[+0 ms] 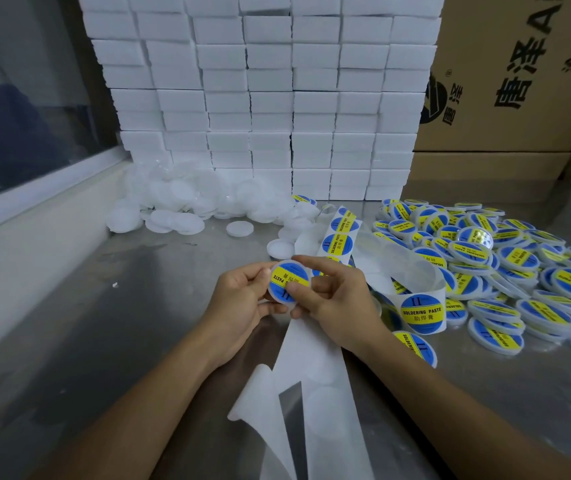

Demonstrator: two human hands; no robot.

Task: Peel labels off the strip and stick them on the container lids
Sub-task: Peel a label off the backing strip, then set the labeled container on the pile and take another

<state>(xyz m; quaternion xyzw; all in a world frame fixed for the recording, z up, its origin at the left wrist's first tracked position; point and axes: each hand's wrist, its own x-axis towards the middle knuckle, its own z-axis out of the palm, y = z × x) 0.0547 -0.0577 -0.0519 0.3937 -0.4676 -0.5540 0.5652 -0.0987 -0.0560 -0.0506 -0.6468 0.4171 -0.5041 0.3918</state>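
Left hand (242, 299) fingers curled round the rim of a lid (289, 281), right hand (332, 296) thumb pressing its blue-yellow label (287, 277), held above the tabletop (138, 306); label strip (341, 237) just behind, labelled lids (519, 265) heaped right, plain lids (180, 206) left.

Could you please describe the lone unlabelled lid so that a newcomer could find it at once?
Start at the wall of stacked white foam blocks. On the steel table before it lies one plain round white plastic lid, apart from the heap of unlabelled lids.
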